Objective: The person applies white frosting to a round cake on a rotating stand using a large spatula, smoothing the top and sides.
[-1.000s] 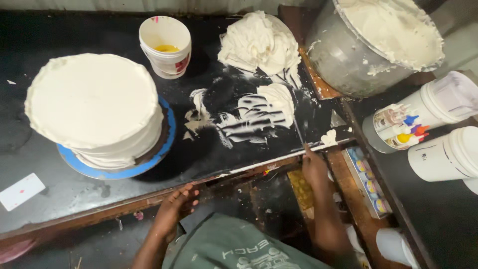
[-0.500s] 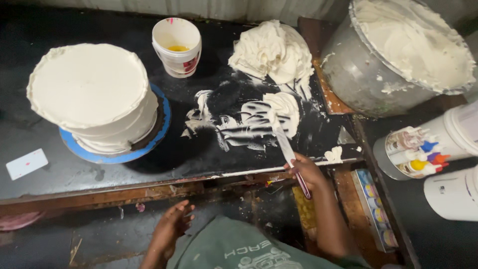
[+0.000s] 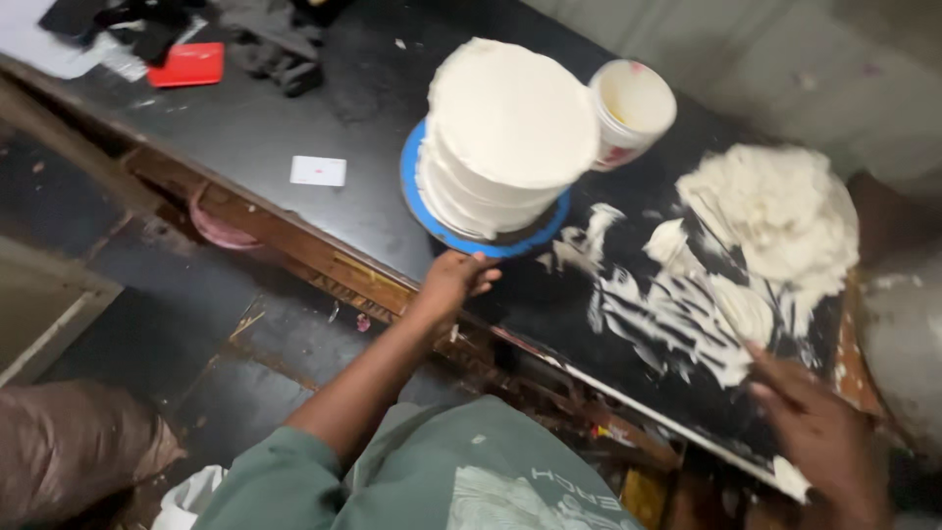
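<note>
We saw the left hand [image 3: 453, 280] at the near edge of the blue cake board [image 3: 483, 240], fingers curled onto its rim. On the board stood the white frosted cake [image 3: 508, 137], toward the middle of the dark tabletop [image 3: 294, 118], with a small white tub [image 3: 633, 110] just to its right. The right hand [image 3: 814, 427], at the near right, was closed around a spatula [image 3: 731, 314] whose blade lay in the smeared frosting [image 3: 677, 314]. A frosting heap [image 3: 780, 211] sat farther right.
</note>
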